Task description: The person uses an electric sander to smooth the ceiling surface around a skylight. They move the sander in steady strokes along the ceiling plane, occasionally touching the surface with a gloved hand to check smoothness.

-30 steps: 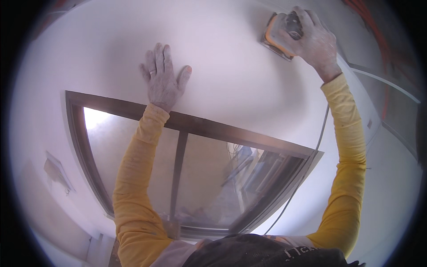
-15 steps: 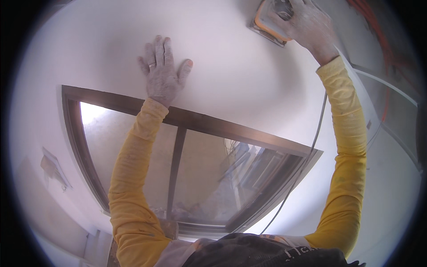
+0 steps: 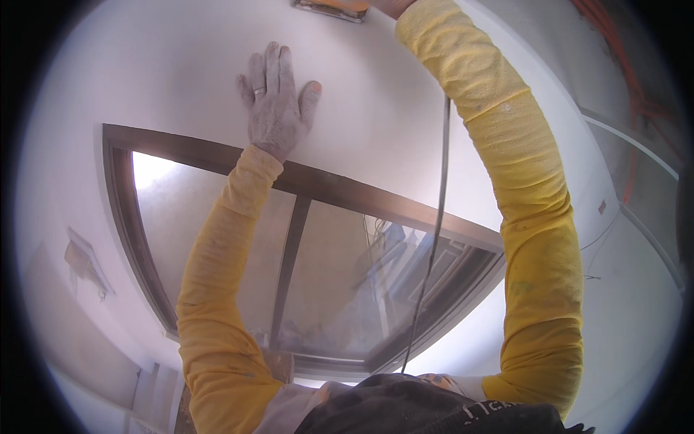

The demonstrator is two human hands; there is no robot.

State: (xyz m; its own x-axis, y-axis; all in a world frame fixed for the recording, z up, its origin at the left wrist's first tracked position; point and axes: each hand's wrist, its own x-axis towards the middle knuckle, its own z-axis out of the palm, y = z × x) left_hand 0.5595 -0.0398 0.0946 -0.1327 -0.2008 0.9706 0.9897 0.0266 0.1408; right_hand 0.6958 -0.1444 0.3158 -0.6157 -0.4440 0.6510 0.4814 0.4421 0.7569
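My left hand, coated in pale dust and with a ring on one finger, lies flat on the white wall just above the window frame. Its fingers are stretched out and it holds nothing. At the top edge, an orange and black power sander rests against the wall, only its lower part showing. My right hand is mostly cut off by that edge beside the sander; its fingers are hidden, but it moves together with the tool. A grey cable hangs down from beside my right forearm.
Below my left hand is a brown-framed window with two panes. An open wall box sits at the left. Orange conduits run at the upper right, and thin wires stick out of the right wall.
My right hand and the sander have moved left and up, partly out of view. The cable has swung left with them. My left hand appears slightly higher and further right.
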